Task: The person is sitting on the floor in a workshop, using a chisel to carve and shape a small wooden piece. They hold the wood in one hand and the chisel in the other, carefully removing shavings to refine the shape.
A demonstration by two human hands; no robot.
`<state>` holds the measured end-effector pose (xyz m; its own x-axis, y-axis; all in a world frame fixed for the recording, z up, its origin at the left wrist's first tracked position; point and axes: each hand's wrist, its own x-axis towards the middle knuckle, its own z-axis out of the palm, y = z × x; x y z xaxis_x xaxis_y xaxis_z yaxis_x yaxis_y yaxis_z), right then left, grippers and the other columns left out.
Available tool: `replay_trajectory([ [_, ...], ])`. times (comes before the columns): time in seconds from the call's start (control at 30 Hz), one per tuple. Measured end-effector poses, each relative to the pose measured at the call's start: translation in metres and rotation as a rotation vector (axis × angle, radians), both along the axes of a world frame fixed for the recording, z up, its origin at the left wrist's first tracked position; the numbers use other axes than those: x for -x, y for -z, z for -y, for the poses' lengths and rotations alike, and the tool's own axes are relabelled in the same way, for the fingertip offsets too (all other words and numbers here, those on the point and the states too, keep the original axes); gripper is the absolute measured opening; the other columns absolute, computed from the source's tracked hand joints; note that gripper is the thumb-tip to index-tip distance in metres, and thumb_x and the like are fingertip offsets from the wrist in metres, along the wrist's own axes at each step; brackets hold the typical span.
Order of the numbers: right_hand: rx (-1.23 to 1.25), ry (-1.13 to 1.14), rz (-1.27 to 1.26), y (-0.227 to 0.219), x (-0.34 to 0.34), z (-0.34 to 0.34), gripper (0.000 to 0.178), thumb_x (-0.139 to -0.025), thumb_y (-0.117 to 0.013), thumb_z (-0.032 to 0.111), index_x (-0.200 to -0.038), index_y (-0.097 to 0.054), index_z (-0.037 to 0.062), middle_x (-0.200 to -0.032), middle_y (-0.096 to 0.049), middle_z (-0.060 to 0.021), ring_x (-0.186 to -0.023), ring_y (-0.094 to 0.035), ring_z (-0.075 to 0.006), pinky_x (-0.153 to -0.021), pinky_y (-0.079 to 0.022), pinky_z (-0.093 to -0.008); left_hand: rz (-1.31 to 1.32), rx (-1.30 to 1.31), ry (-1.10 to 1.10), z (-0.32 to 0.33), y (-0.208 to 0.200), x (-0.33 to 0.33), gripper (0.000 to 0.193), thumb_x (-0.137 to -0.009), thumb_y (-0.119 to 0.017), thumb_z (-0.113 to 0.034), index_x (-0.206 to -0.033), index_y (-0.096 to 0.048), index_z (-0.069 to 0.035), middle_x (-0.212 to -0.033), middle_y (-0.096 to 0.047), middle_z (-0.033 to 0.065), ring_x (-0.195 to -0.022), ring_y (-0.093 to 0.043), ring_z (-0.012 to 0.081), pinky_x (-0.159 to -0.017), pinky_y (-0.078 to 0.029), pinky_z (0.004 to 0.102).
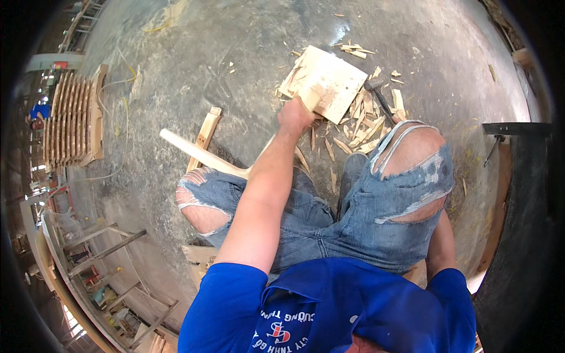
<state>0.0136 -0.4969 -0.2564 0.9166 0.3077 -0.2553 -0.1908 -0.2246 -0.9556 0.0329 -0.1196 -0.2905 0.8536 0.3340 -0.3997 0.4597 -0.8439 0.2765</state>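
Observation:
My left hand (295, 115) is closed around one end of a pale, bent wooden piece (206, 155). That end rests over a square, light wooden board (332, 79) on the floor, while the piece's other arm sticks out to the left past my left knee. A hammer-like tool with a dark head (372, 86) lies by the board's right edge, its handle running toward my right knee. Down beside my right thigh hangs my right forearm (442, 244); the hand itself is hidden behind the leg.
Splintered wood offcuts (365, 123) are scattered around the board and near my shoes. A short wooden bar (205, 136) lies left of my knees. Stacked slatted wooden parts (73, 120) stand far left, with a metal frame (112, 250) below. A dark-topped structure (518, 129) stands at right.

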Motion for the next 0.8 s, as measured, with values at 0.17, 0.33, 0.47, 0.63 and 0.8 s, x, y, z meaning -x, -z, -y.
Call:
replay_trajectory([
  [0.17,0.150,0.062,0.125,-0.065,-0.039,0.018,0.043,-0.102,-0.070,0.017,-0.145,-0.069,0.0105,-0.121,-0.076,-0.0139,-0.106,-0.069,-0.0161,-0.094,-0.054,-0.0317,0.246,-0.077,0.071,-0.032,-0.103,-0.045,0.051,-0.075,-0.080,-0.030,-0.120,-0.072,-0.005,-0.110,-0.079,0.0203,-0.103,-0.077,0.0391,-0.090,-0.062,0.0487],
  [0.33,0.258,0.126,0.565,-0.235,-0.082,-0.013,0.040,-0.103,-0.069,0.009,-0.143,-0.071,0.0085,-0.103,-0.075,-0.0004,-0.088,-0.060,-0.0056,-0.080,-0.048,-0.0234,0.557,0.096,0.334,-0.075,-0.226,-0.040,0.040,-0.074,-0.078,-0.026,-0.108,-0.070,-0.007,-0.103,-0.079,0.0187,-0.098,-0.077,0.0384,-0.084,-0.061,0.0482],
  [0.47,0.178,-0.032,0.892,-0.338,-0.067,-0.088,0.038,-0.102,-0.068,0.007,-0.141,-0.072,0.0068,-0.112,-0.080,-0.0049,-0.096,-0.070,-0.0105,-0.085,-0.055,-0.0276,0.971,0.349,0.249,-0.107,-0.266,-0.006,0.036,-0.073,-0.078,-0.012,-0.105,-0.063,-0.008,-0.092,-0.074,0.0114,-0.087,-0.075,0.0266,-0.079,-0.060,0.0411],
  [0.63,0.097,-0.210,0.967,-0.366,-0.014,-0.165,0.035,-0.098,-0.070,0.002,-0.133,-0.075,0.0053,-0.113,-0.080,-0.0175,-0.100,-0.079,-0.0238,-0.085,-0.062,-0.0343,1.216,0.413,0.013,-0.105,-0.294,0.009,0.041,-0.073,-0.072,-0.002,-0.111,-0.060,-0.009,-0.095,-0.069,0.0024,-0.088,-0.070,0.0163,-0.083,-0.057,0.0344],
  [0.8,0.022,-0.255,1.013,-0.322,-0.001,-0.185,0.038,-0.096,-0.072,0.002,-0.134,-0.074,0.0047,-0.090,-0.076,-0.0183,-0.076,-0.075,-0.0238,-0.067,-0.056,-0.0371,1.220,0.547,0.018,-0.104,-0.280,0.013,0.044,-0.073,-0.062,0.006,-0.116,-0.062,-0.005,-0.093,-0.070,0.0057,-0.086,-0.071,0.0169,-0.080,-0.058,0.0326],
])
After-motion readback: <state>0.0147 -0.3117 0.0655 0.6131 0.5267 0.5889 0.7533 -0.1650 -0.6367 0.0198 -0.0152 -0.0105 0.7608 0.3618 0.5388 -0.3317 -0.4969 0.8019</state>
